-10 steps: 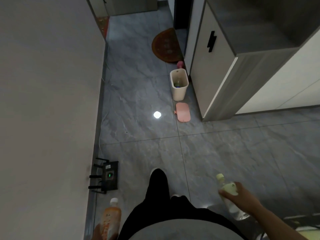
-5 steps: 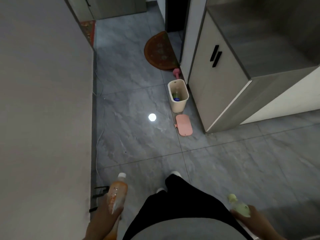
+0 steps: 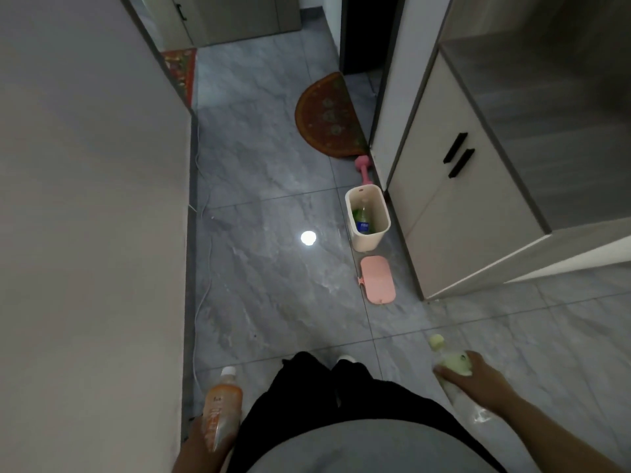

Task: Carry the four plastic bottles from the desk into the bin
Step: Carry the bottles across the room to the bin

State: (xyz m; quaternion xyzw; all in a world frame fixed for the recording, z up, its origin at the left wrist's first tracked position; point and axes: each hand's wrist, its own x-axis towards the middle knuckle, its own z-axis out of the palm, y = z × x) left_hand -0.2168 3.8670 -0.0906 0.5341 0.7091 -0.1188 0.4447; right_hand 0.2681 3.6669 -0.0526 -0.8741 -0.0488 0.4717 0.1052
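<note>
My left hand (image 3: 201, 442) grips an orange-labelled bottle with a white cap (image 3: 222, 404) at the lower left, held upright. At the lower right my right hand (image 3: 478, 377) is closed around a pale green bottle (image 3: 447, 363) with a light cap. A cream bin (image 3: 367, 242) stands open on the floor ahead, beside a cabinet. Inside it lie a green bottle (image 3: 356, 213) and a bottle with a blue label (image 3: 364, 224). Both hands are well short of the bin.
The bin's pink lid (image 3: 377, 279) lies on the tiles just in front of it. A pink dumbbell (image 3: 364, 169) and a brown half-round mat (image 3: 329, 117) sit behind. A wall (image 3: 92, 199) runs on the left with a white cable (image 3: 201, 302) along it; the cabinet (image 3: 454, 186) is on the right.
I have walked forward: the bin and lid are nearer and larger. The router by the left wall has dropped out of sight. Both bottles stay in my hands.
</note>
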